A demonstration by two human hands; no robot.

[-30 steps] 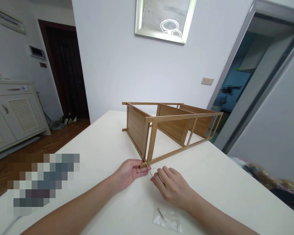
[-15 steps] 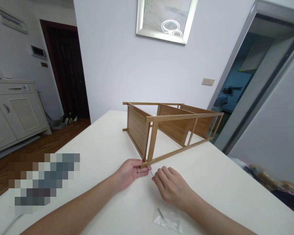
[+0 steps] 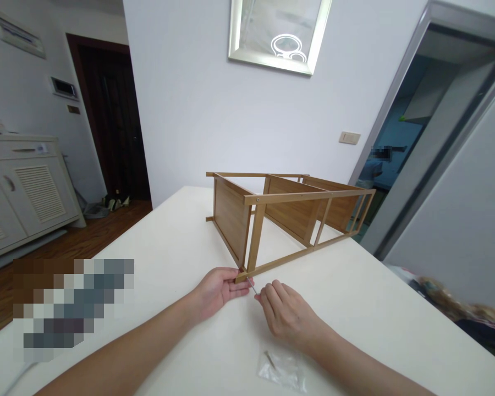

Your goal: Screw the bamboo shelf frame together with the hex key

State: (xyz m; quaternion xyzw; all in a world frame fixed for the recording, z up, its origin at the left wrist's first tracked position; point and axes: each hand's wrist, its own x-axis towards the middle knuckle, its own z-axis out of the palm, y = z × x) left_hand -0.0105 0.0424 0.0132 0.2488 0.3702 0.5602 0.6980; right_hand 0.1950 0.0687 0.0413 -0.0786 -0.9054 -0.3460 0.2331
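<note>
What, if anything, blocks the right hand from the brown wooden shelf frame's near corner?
Nothing visible: a thin metal rod spans the gap from right hand to shelf frame. Left hand holds that corner; clear plastic bag lies nearer the camera.

Smooth matt wooden rack (image 3: 280, 197); glossy clear plastic bag (image 3: 284, 374); metallic screw (image 3: 269, 359).

No readable text, labels, numbers or signs anywhere.

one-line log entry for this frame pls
left hand: holds wooden frame by near corner | right hand: grips thin metal rod, tip at that corner | screw: on clear bag, in or on unclear
</note>
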